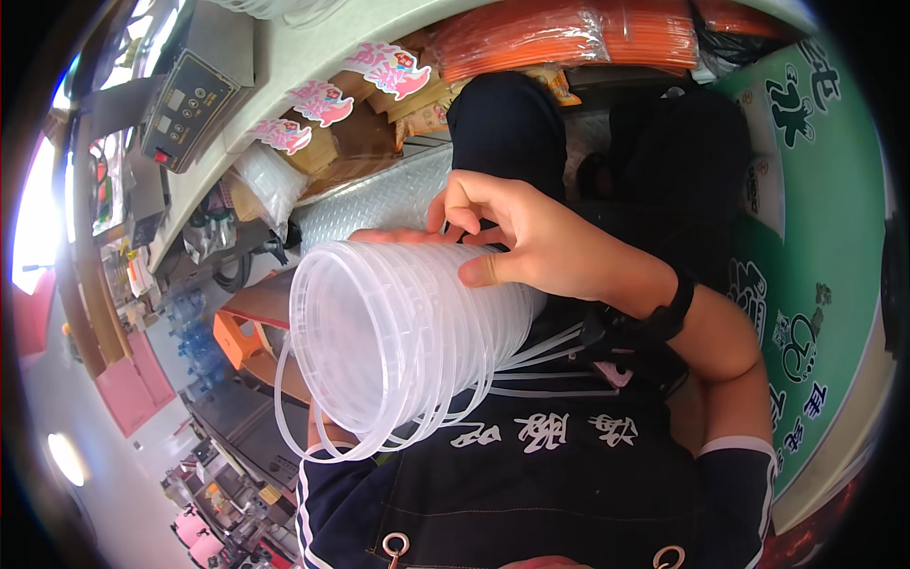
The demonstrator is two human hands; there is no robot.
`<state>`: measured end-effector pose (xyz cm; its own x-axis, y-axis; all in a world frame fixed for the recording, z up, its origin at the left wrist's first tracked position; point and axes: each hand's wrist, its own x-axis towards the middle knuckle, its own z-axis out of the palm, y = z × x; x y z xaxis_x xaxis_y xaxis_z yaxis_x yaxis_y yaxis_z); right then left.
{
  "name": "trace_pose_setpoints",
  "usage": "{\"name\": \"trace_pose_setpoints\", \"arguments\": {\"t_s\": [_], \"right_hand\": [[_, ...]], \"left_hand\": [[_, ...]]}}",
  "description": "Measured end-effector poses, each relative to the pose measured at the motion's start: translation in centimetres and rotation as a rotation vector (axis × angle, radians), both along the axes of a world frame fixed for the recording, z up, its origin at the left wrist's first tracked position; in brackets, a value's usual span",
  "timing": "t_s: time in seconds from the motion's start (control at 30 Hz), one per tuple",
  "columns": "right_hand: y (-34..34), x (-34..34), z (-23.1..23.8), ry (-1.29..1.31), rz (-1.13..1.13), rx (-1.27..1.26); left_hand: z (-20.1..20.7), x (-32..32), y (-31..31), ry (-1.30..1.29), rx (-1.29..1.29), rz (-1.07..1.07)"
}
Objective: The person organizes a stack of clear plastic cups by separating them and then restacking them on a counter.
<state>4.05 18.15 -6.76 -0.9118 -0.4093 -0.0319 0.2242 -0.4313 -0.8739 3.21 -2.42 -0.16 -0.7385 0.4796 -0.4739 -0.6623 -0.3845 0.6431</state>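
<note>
A nested stack of clear plastic buckets (pixel 355 327) lies tilted across my lap, the open mouth of the outermost one facing left. Thin looped handles (pixel 284 398) hang from the rims, and some spread toward my apron. Only a few fingers of my left hand (pixel 393 235) show, along the far side of the stack; the rest is hidden behind the buckets. From the right, my right hand (pixel 502 228) reaches over the rims with its fingers curled and the thumb pressed on the bucket edges.
A counter edge (pixel 213 133) curves along the far left, carrying a control box (pixel 194 104). Beneath it lie bagged packages and orange-red wrapped bundles (pixel 569 38). An orange stool (pixel 237 337) stands left of the stack. A green printed panel (pixel 825 228) rises at right.
</note>
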Motion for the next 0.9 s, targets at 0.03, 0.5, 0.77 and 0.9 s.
{"name": "trace_pose_setpoints", "arguments": {"t_s": [0.03,0.5,0.77,0.9], "right_hand": [[-0.1,0.0,0.0,0.002,0.003,-0.004],[1.1,3.7,-0.3,0.109,-0.57,0.505],[-1.1,9.6,1.7,0.675,-0.266,1.048],[-2.0,10.0,1.2,0.723,-0.191,1.255]], "left_hand": [[0.2,0.1,0.0,-0.001,-0.009,0.002],[-6.6,-6.3,-1.8,0.468,-0.257,-0.159],[-8.3,-7.4,-0.4,0.459,-0.091,-0.126],[-9.0,-7.7,-0.1,0.45,-0.037,-0.108]]}}
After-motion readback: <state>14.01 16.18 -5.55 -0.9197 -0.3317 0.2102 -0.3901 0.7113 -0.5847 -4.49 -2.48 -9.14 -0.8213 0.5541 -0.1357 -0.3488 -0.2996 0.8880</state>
